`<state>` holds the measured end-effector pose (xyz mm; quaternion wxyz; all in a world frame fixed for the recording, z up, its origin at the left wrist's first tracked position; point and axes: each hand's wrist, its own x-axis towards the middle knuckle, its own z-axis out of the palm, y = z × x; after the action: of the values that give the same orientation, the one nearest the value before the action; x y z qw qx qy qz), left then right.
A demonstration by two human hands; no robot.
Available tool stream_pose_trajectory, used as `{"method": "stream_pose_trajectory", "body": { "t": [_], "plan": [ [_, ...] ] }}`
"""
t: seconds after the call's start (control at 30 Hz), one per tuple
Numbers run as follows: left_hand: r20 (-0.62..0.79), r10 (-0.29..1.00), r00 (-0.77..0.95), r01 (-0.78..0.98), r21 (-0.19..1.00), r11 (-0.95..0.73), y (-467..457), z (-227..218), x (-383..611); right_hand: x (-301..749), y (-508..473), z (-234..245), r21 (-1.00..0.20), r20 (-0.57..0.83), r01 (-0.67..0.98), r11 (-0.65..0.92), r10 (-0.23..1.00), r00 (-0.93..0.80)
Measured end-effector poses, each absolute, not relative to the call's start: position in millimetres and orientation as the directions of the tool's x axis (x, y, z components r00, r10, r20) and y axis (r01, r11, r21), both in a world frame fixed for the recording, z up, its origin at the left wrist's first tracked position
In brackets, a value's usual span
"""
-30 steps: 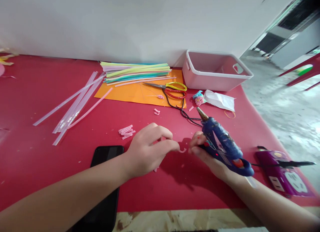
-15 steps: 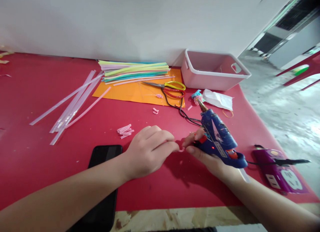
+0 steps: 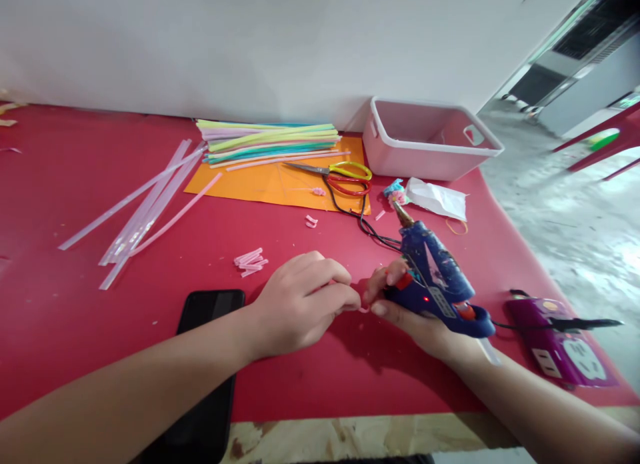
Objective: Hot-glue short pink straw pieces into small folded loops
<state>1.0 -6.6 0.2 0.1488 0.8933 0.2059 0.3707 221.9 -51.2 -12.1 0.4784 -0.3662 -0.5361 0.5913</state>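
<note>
My left hand (image 3: pixel 310 303) is closed, its fingertips pinching a small pink piece (image 3: pixel 364 310) that looks like a cut bit of pipe cleaner. My right hand (image 3: pixel 410 311) wraps round a blue hot glue gun (image 3: pixel 437 277), whose nozzle points away and up to the left; a small red light glows on its side. Thumb and fingertip of the right hand also meet the pink piece's other end. A little pile of short pink pieces (image 3: pixel 251 262) lies beyond my left hand, and a couple of bent pink pieces (image 3: pixel 311 221) rest farther off.
Clear glue sticks (image 3: pixel 150 214) lie at left. Colourful pipe cleaners (image 3: pixel 270 144) and scissors (image 3: pixel 345 177) rest on orange card (image 3: pixel 240 190). A pink bin (image 3: pixel 425 159) stands behind. A black phone (image 3: pixel 210 384) sits under my left forearm; a purple power strip (image 3: pixel 560 344) is at right.
Both hands stay almost in place. The fingertips and the pink piece between them have shifted slightly, and the glue gun's tip has moved a touch left.
</note>
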Motion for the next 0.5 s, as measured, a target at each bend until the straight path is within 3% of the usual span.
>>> {"method": "stream_pose_trajectory", "body": {
  "t": [0.5],
  "plan": [
    [0.604, 0.455, 0.654, 0.205, 0.438, -0.875, -5.9, -2.5, 1.5, 220.7, -49.5, -3.3, -0.986, 0.053, -0.166, -0.011, 0.924, -0.377]
  ]
}}
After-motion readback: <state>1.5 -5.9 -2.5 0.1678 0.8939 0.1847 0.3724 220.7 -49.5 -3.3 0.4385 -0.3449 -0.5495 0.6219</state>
